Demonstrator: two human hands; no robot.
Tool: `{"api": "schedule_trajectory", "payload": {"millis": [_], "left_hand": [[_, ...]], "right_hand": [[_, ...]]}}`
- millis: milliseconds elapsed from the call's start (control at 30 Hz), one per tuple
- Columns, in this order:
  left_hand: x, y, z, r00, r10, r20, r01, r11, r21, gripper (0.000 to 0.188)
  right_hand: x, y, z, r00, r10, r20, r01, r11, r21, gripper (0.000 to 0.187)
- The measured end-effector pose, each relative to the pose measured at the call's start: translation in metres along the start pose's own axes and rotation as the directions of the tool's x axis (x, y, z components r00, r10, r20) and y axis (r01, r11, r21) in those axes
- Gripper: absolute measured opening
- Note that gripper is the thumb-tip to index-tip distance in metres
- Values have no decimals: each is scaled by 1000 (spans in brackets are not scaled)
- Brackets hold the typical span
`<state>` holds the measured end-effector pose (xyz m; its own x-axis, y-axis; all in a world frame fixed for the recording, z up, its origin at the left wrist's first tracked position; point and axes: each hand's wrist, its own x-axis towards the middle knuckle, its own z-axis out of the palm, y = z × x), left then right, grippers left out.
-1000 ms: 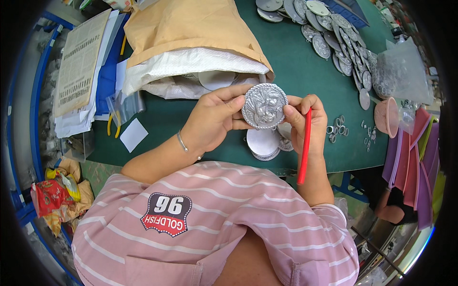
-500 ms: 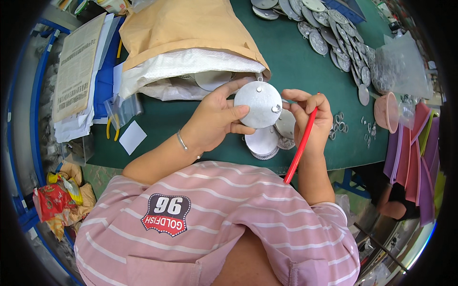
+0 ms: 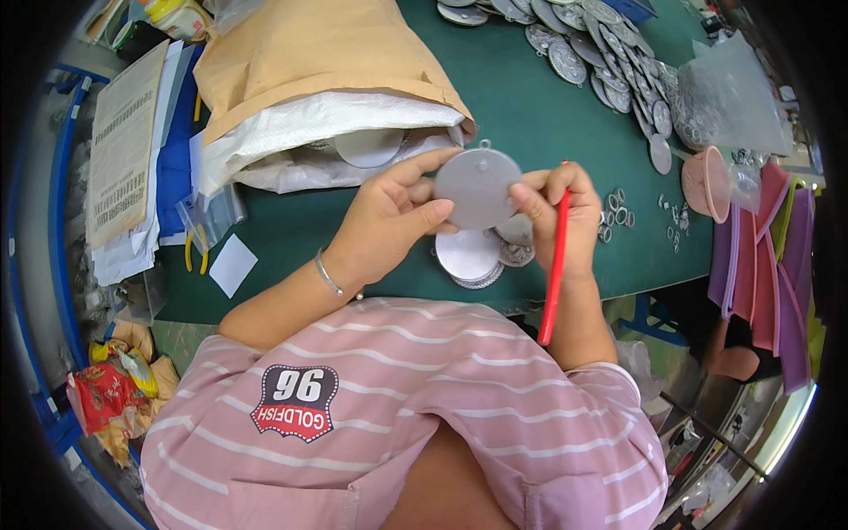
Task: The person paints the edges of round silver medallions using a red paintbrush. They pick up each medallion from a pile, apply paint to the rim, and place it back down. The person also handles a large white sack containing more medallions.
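Observation:
A round silver-grey medal [image 3: 478, 188] with a small loop at its top is held up over the table, plain face toward me. My left hand [image 3: 395, 215] grips its left edge between thumb and fingers. My right hand [image 3: 565, 216] pinches the medal's right edge with its thumb and fingertips. That same hand carries a slim red tool [image 3: 556, 274], slanting down across the palm; its working tip is hidden. Just below the held medal lie a few more medals [image 3: 466, 255], stacked and overlapping on the green table [image 3: 291, 231].
A tan paper sack [image 3: 327, 53] with a white lining lies open ahead, medals inside. A large pile of medals [image 3: 609, 62] spreads at the far right. Metal rings [image 3: 618, 212], a pink basket [image 3: 707, 184] and a clear plastic bag [image 3: 733, 97] are on the right; papers [image 3: 128, 150] stand left.
The right thumb has come onto the medal's right edge, and the medal has tilted, its face now darker. The red tool has swung more upright. The whole view has shifted slightly.

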<state>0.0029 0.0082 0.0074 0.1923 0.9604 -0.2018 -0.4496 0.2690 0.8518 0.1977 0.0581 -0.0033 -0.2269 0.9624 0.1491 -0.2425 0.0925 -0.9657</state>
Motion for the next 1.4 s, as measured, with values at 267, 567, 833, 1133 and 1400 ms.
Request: {"api": "schedule_trajectory", "payload": {"millis": [267,567,833,1133,1400], "left_hand": [[2,-3,-6,996,-16,90,-57,658,750,69],[19,-17,8,878,66,473,-465,347,815,74],[23,-13,10,911,35,410,-400,310,863,64],[14,-6,4,909,159,385,-414,440,797,48],[15,-1,3,963,-154,223,151,988,29,45]], "right_hand": [[-1,-26,-52,887,-461,33,343,609,-715,33],[1,-4,-40,781,-206,589,509,756,-411,28],[129,21,-106,968,-250,6,153,574,-804,37],[187,39,-105,971,-231,67,69,2,-998,31],[144,-15,-82,908,-419,11,321,679,-660,31]]}}
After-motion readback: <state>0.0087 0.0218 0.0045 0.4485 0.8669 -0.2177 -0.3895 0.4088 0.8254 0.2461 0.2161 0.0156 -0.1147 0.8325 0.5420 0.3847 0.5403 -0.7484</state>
